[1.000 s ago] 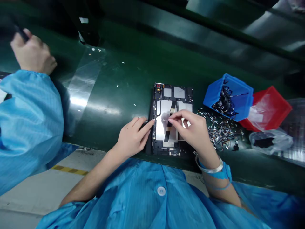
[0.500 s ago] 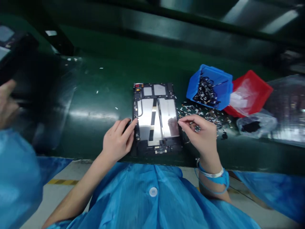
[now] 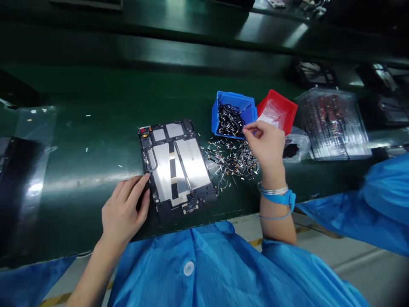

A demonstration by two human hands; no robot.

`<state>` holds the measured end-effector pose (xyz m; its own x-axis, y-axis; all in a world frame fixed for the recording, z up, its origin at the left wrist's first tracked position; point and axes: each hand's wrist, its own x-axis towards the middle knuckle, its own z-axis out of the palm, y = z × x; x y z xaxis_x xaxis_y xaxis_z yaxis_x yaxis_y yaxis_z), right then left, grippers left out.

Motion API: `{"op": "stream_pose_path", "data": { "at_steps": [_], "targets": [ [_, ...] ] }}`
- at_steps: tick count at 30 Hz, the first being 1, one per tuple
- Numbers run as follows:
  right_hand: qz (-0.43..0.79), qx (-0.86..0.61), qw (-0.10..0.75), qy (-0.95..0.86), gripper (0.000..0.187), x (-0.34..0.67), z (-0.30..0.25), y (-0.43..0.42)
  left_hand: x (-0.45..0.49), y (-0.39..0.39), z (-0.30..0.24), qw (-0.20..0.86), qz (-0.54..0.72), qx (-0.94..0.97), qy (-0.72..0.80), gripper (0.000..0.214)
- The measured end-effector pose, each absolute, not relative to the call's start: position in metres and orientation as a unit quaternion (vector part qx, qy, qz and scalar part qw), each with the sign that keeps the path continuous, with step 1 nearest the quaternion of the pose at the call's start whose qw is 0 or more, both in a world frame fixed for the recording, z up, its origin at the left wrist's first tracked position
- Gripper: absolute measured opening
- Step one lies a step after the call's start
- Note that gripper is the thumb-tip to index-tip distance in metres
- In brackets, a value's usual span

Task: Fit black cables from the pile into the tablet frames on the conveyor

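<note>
On the bench lies the tablet, long axis running away from the body, far end leaning left; the left hand, nearer it, touches its left edge, thumb and forefinger apart; rightward spill cables; the right hand is at the front of the blue bin, fingertips together, whether on anything I cannot tell; from them the tablet lies leftward, closer in.

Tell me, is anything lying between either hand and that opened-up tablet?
Yes, for the right hand: a loose pile of small cables lies on the bench between it and the tablet. Nothing visible stands between the left hand and the tablet; that hand is right at its left edge.
</note>
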<state>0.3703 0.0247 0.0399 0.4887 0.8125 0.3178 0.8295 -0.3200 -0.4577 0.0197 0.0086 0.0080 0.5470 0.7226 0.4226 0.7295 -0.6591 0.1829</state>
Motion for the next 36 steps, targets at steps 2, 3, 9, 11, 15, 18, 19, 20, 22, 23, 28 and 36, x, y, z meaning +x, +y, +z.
{"op": "stream_pose_path", "data": {
  "at_steps": [2, 3, 9, 11, 15, 18, 19, 20, 22, 23, 28, 36],
  "targets": [
    [-0.037, -0.819, 0.255, -0.512, 0.006, 0.371, 0.043, 0.036, 0.019, 0.010, 0.010, -0.011, -0.263, -0.867, -0.423, 0.035],
    [-0.051, -0.816, 0.247, -0.519, 0.005, 0.371, 0.046, 0.039, 0.019, 0.010, 0.012, -0.017, -0.276, -0.861, -0.427, 0.034],
    [-0.037, -0.760, 0.276, -0.588, 0.011, 0.364, 0.052, -0.006, 0.025, 0.019, 0.024, -0.057, -0.326, -0.861, -0.385, 0.031],
    [0.003, -0.730, 0.249, -0.636, 0.011, 0.360, 0.046, -0.028, 0.032, 0.023, 0.027, -0.067, -0.327, -0.873, -0.355, 0.028],
    [0.017, -0.689, 0.148, -0.709, 0.011, 0.356, 0.031, -0.042, 0.050, 0.031, 0.033, -0.083, -0.306, -0.903, -0.291, 0.021],
    [0.017, -0.682, 0.054, -0.729, 0.014, 0.356, 0.030, -0.032, 0.063, 0.034, 0.037, -0.085, -0.298, -0.920, -0.242, 0.017],
    [0.020, -0.678, 0.030, -0.734, 0.014, 0.356, 0.032, -0.028, 0.067, 0.035, 0.039, -0.085, -0.295, -0.924, -0.230, 0.016],
    [0.024, -0.673, 0.014, -0.739, 0.015, 0.357, 0.035, -0.025, 0.070, 0.036, 0.040, -0.085, -0.291, -0.927, -0.220, 0.015],
    [0.025, -0.666, 0.015, -0.746, 0.015, 0.360, 0.041, -0.024, 0.075, 0.037, 0.042, -0.092, -0.286, -0.930, -0.210, 0.015],
    [0.025, -0.666, 0.030, -0.745, 0.014, 0.362, 0.043, -0.024, 0.078, 0.037, 0.043, -0.101, -0.284, -0.931, -0.208, 0.015],
    [0.099, -0.689, 0.130, -0.706, 0.011, 0.373, 0.043, -0.028, 0.091, 0.040, 0.041, -0.208, -0.284, -0.914, -0.200, 0.016],
    [0.166, -0.724, 0.256, -0.619, 0.012, 0.384, 0.046, -0.039, 0.120, 0.041, 0.038, -0.321, -0.252, -0.892, -0.193, 0.020]
  ]
}}
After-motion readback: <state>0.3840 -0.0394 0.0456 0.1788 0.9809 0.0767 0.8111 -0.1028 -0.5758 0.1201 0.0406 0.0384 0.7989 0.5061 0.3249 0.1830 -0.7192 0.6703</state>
